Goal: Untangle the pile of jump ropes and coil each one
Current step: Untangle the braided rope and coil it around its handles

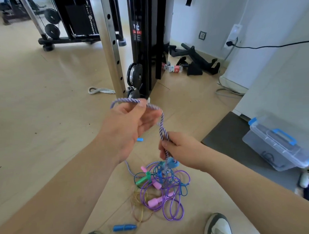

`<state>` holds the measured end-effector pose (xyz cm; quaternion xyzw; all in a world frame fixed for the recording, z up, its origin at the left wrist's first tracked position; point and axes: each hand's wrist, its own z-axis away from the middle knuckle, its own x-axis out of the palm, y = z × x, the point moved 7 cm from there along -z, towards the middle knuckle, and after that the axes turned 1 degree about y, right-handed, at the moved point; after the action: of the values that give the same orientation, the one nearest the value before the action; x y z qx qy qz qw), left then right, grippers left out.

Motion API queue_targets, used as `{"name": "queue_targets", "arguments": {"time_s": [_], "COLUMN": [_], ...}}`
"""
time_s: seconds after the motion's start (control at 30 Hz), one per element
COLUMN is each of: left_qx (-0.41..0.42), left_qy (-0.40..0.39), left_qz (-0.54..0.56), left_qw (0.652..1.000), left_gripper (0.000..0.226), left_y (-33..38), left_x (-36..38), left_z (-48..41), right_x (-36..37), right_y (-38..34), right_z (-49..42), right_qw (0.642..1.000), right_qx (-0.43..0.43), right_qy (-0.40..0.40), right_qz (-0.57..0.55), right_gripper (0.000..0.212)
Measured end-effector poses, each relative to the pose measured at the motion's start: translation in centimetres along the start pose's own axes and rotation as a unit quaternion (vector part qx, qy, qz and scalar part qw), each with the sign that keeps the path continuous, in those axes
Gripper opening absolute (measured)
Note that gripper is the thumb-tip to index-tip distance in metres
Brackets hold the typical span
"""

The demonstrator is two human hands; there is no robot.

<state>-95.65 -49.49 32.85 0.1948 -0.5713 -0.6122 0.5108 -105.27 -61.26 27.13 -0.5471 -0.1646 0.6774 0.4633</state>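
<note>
A purple-and-white braided rope [161,124] is lifted above the floor. My left hand [127,125] pinches its upper loop between thumb and fingers. Lower and to the right, my right hand [177,149] grips two strands of the same rope. Those strands hang down into a tangled pile of jump ropes [163,188] on the floor between my feet: thin purple, teal and gold cords with pink, green and blue handles. A loose blue handle [124,227] lies in front of the pile, and a small blue piece [139,139] lies under my left hand.
A steel and black gym machine [130,47] stands just beyond my hands. A clear lidded bin with blue latches [277,145] sits on a dark mat at right. A grey strap [100,90], a bottle [173,69] and black attachments lie on the floor. My shoes [218,226] flank the pile.
</note>
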Motion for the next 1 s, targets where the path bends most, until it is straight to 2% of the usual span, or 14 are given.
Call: {"name": "queue_targets", "arguments": {"time_s": [0.07, 0.13, 0.2, 0.27, 0.37, 0.43, 0.47, 0.5, 0.6, 0.67, 0.73, 0.8, 0.9, 1.0], "left_qx": [0.007, 0.01, 0.001, 0.031, 0.049, 0.065, 0.085, 0.098, 0.07, 0.039, 0.039, 0.046, -0.002, -0.126], "left_qy": [0.043, -0.009, -0.109, -0.164, -0.198, -0.188, -0.163, -0.134, -0.046, -0.022, -0.025, -0.017, 0.014, 0.011], "left_qz": [-0.255, -0.426, -0.489, -0.523, -0.591, -0.622, -0.624, -0.6, -0.356, -0.147, 0.014, 0.1, 0.093, -0.042], "left_qw": [0.966, 0.905, 0.866, 0.835, 0.781, 0.758, 0.76, 0.782, 0.931, 0.988, 0.999, 0.994, 0.996, 0.991], "left_gripper": [0.015, 0.012, 0.022, 0.022, 0.012, 0.02, 0.022, 0.021, 0.015, 0.012, 0.015, 0.017, 0.027, 0.039], "left_y": [-1.2, -2.6, -4.5, -5.4, -5.9, -5.6, -5.1, -4.4, -1.9, -0.6, 0.8, 1.9, 1.1, -2.2], "left_x": [-1.8, -1.7, -0.3, 1.1, 1.8, 1.5, 1.2, 0.9, 0.6, 0.9, 1.3, 1.0, -0.2, -0.9], "left_z": [-0.6, -0.4, 0.5, 1.0, 1.1, 0.7, 0.3, 0.2, 0.5, 1.0, 1.4, 1.3, 0.4, -0.1], "right_x": [-1.8, -3.6, -4.4, -4.7, -6.2, -7.0, -7.3, -7.4, -5.9, -3.6, -1.1, 0.4, -0.3, -2.6], "right_y": [-0.9, -2.0, -3.6, -5.1, -6.0, -5.0, -4.1, -3.0, -0.4, 0.3, 0.5, 0.8, 0.7, -0.6], "right_z": [0.0, 0.5, 1.4, 2.3, 3.1, 2.8, 2.5, 2.2, 1.0, 0.5, 0.4, 0.6, 0.4, 0.4], "right_qw": [0.994, 0.972, 0.957, 0.929, 0.886, 0.897, 0.911, 0.926, 0.967, 0.985, 0.992, 0.995, 0.999, 0.986], "right_qx": [-0.011, -0.035, -0.073, -0.098, -0.108, -0.092, -0.072, -0.048, 0.003, 0.011, 0.002, -0.012, -0.013, -0.016], "right_qy": [0.085, 0.15, 0.158, 0.141, 0.151, 0.174, 0.187, 0.196, 0.151, 0.063, -0.039, -0.09, -0.026, 0.101], "right_qz": [-0.075, -0.174, -0.231, -0.326, -0.424, -0.397, -0.361, -0.318, -0.204, -0.16, -0.12, -0.036, 0.019, -0.133], "right_gripper": [0.024, 0.024, 0.024, 0.023, 0.022, 0.021, 0.021, 0.021, 0.025, 0.024, 0.023, 0.025, 0.024, 0.023]}}
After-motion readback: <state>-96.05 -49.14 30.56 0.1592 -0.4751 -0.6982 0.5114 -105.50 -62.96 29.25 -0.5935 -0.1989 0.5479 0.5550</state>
